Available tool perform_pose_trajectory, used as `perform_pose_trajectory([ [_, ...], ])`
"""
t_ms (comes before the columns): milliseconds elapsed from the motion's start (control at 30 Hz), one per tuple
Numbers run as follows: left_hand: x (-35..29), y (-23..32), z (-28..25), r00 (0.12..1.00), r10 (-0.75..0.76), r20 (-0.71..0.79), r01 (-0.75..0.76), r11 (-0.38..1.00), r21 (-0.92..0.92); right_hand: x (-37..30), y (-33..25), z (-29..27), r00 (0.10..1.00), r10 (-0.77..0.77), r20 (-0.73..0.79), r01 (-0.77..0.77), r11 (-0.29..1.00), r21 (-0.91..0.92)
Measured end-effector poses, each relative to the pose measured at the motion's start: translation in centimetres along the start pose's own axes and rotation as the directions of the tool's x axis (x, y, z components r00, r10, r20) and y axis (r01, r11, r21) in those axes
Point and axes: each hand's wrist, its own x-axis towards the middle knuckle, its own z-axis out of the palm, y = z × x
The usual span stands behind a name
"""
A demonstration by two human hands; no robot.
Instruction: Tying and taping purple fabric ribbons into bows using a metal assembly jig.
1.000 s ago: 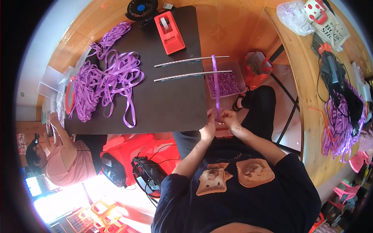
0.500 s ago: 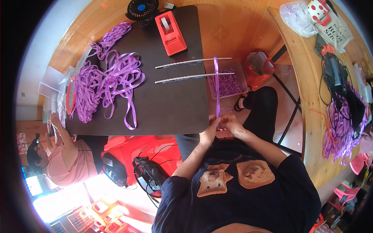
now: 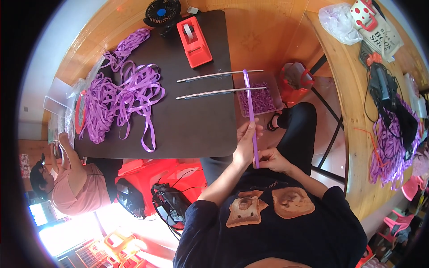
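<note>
A purple ribbon (image 3: 250, 106) hangs from the far metal rod (image 3: 210, 74), crosses the near metal rod (image 3: 210, 93) and runs toward me. Both rods jut past the right edge of the dark table. My left hand (image 3: 244, 145) is closed, pinching the ribbon partway along between thumb and fingers. Closer to my body, my right hand (image 3: 273, 161) pinches the ribbon's lower end. The stretch between my hands looks straight. A heap of purple ribbon (image 3: 102, 107) lies on the table's left side, with loose loops spreading toward the middle.
On the table (image 3: 196, 129) stand a red tape dispenser (image 3: 195, 44) and a black fan (image 3: 161, 13). Below the rods, a clear bin (image 3: 261, 96) holds short purple pieces. A red bag (image 3: 296, 82) is beside it. A wooden bench (image 3: 357, 147) runs along the right; another person (image 3: 78, 190) sits at left.
My right hand has drawn back toward my body, while my left hand has slid up along the ribbon. A longer stretch of ribbon now shows between them.
</note>
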Motion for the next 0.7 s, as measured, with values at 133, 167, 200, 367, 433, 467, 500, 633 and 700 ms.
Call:
perform_pose_trajectory([
  [133,0.8,0.3,1.7,0.999,0.043,0.010,-0.043,0.999,0.021,-0.2,-0.2,-0.3,0.999,0.007,0.039,-0.007,1.000,-0.010],
  [167,1.1,0.3,2.0,0.998,0.057,-0.026,-0.056,0.998,0.027,-0.2,-0.3,-0.3,0.999,0.024,0.039,-0.024,1.000,0.000],
  [200,1.4,0.4,2.3,0.996,0.071,-0.061,-0.069,0.997,0.033,-0.2,-0.1,-0.4,0.999,0.023,0.042,-0.023,1.000,-0.002],
  [367,3.3,1.3,3.0,0.989,0.134,-0.062,-0.132,0.991,0.026,-0.3,0.0,-1.0,0.996,0.048,0.081,-0.045,0.998,-0.039],
  [433,4.0,1.6,3.2,0.986,0.157,-0.054,-0.155,0.987,0.027,-0.2,-0.5,-1.2,0.992,0.083,0.092,-0.077,0.995,-0.066],
  [467,4.4,1.7,3.2,0.983,0.179,-0.047,-0.178,0.984,0.028,-0.2,-0.7,-1.2,0.988,0.120,0.099,-0.111,0.990,-0.091],
  [500,4.7,1.8,3.3,0.979,0.201,-0.040,-0.200,0.979,0.028,-0.1,-0.8,-1.2,0.988,0.118,0.098,-0.109,0.990,-0.092],
  [633,5.8,2.4,4.2,0.948,0.283,-0.146,-0.285,0.958,0.008,0.2,-1.2,-1.4,0.991,0.129,0.037,-0.126,0.990,-0.064],
  [700,7.2,1.8,3.4,0.940,0.315,-0.133,-0.323,0.945,-0.044,0.3,-0.8,-1.9,0.988,0.154,0.023,-0.153,0.988,-0.029],
])
